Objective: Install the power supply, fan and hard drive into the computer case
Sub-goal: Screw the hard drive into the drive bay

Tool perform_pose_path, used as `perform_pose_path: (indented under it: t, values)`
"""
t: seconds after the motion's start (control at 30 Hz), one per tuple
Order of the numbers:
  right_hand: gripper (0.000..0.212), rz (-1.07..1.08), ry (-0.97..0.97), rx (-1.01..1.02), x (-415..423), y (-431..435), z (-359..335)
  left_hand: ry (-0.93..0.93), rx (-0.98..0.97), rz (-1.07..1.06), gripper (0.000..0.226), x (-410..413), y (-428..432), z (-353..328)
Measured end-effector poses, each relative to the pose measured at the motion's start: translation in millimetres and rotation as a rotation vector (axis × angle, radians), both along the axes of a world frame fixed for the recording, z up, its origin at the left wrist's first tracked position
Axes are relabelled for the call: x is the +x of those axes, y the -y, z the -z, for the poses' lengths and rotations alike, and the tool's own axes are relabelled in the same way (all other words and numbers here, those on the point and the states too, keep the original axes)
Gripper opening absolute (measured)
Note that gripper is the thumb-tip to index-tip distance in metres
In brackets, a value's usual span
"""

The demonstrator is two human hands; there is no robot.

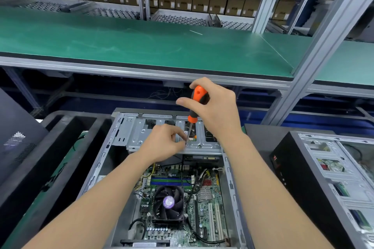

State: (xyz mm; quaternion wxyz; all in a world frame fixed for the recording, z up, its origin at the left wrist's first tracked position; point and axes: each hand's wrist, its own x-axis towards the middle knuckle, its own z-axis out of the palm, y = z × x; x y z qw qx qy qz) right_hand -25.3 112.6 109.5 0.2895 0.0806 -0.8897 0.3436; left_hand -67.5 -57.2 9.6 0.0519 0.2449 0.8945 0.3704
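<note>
An open grey computer case lies flat in front of me, its motherboard facing up with a black CPU fan in the middle. At the case's far end sits a silver drive cage. My right hand grips an orange and black screwdriver, its tip down on the cage's near edge. My left hand pinches a small screw at the tip. A drive shows below the cage.
A second open case lies to the right, a black case panel to the left. Black foam trays flank the case on the left. A green shelf on an aluminium frame runs above and behind, with a post at right.
</note>
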Motion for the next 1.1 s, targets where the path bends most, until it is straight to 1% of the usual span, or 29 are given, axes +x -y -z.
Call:
perform_pose_path:
  t: [0.03,0.07,0.13,0.17,0.2,0.23,0.27,0.33,0.37,0.4,0.43,0.5,0.53,0.6,0.67,0.73,0.77,0.8,0.83,0.87,0.9,0.93,1.03,1.1]
  values:
    - [0.042,0.048,-0.029,0.035,-1.3,4.5,0.2,-0.003,0.038,-0.024,0.009,0.3,-2.0,1.8]
    - [0.039,0.065,-0.044,0.064,-2.3,8.3,1.0,-0.007,0.059,-0.047,0.018,0.4,-4.5,4.2]
    - [0.021,-0.023,-0.024,0.045,-3.8,11.1,0.1,-0.015,0.056,-0.092,0.024,2.0,-10.3,8.1]
    - [0.022,-0.095,0.000,-0.004,-4.1,10.3,-3.1,-0.011,0.047,-0.100,0.023,2.9,-12.1,8.6]
    - [0.028,-0.159,0.012,-0.052,-4.3,8.7,-6.3,-0.007,0.041,-0.101,0.021,2.9,-12.9,10.9]
    - [0.031,-0.184,0.009,-0.067,-5.1,7.5,-8.3,-0.008,0.032,-0.093,0.019,3.3,-12.9,12.6]
    - [0.029,-0.156,0.000,-0.043,-6.6,7.4,-9.3,-0.014,0.024,-0.078,0.017,3.8,-12.3,13.2]
    - [0.019,-0.020,-0.014,0.084,-11.5,8.5,-9.1,-0.015,0.044,-0.065,0.015,2.5,-10.4,13.1]
    - [0.020,0.030,-0.003,0.124,-13.6,9.6,-8.3,-0.017,0.069,-0.067,0.018,1.7,-9.6,11.7]
    - [0.020,0.019,0.016,0.121,-14.1,11.2,-7.1,-0.021,0.092,-0.076,0.022,0.3,-9.4,10.4]
    - [0.020,-0.052,0.042,0.062,-13.1,12.8,-6.5,-0.020,0.105,-0.088,0.025,-0.7,-9.7,9.5]
    - [0.033,-0.228,0.117,-0.105,-10.6,11.9,-9.0,-0.009,0.106,-0.106,0.025,-2.2,-11.0,10.0]
    - [0.036,-0.275,0.128,-0.137,-10.2,10.1,-10.3,0.000,0.109,-0.107,0.023,-2.4,-11.2,11.2]
    - [0.027,-0.221,0.068,-0.091,-11.9,8.5,-10.0,0.008,0.118,-0.092,0.020,-1.6,-10.1,13.3]
    - [0.025,-0.071,-0.012,-0.027,-14.2,10.1,-7.7,0.001,0.117,-0.056,0.015,-0.1,-8.4,13.8]
    - [0.023,0.000,-0.015,-0.030,-15.5,15.1,-5.9,-0.001,0.128,-0.047,0.016,1.7,-8.7,11.7]
    - [0.019,-0.031,-0.007,-0.054,-15.5,16.6,-3.7,0.002,0.147,-0.061,0.018,1.8,-9.3,10.7]
    - [0.014,-0.107,0.013,-0.108,-14.6,16.3,-2.4,0.008,0.173,-0.079,0.019,0.9,-10.0,9.9]
    - [0.012,-0.212,0.072,-0.205,-13.0,14.8,-1.9,0.019,0.196,-0.090,0.019,-0.1,-10.4,9.7]
    - [0.016,-0.309,0.143,-0.315,-11.2,12.6,-1.8,0.032,0.209,-0.088,0.018,-1.0,-10.5,9.7]
    - [0.019,-0.368,0.181,-0.384,-10.1,9.9,-1.0,0.037,0.205,-0.073,0.015,-1.5,-10.1,10.4]
    - [0.019,-0.351,0.168,-0.382,-9.5,8.3,-0.8,0.031,0.193,-0.054,0.013,-1.3,-9.4,11.4]
    - [0.022,-0.091,-0.003,-0.220,-10.9,7.0,1.0,0.001,0.192,-0.042,0.013,0.0,-7.5,12.9]
    - [0.021,-0.016,-0.025,-0.221,-12.3,9.6,1.3,0.006,0.230,-0.064,0.015,-0.3,-8.5,11.3]
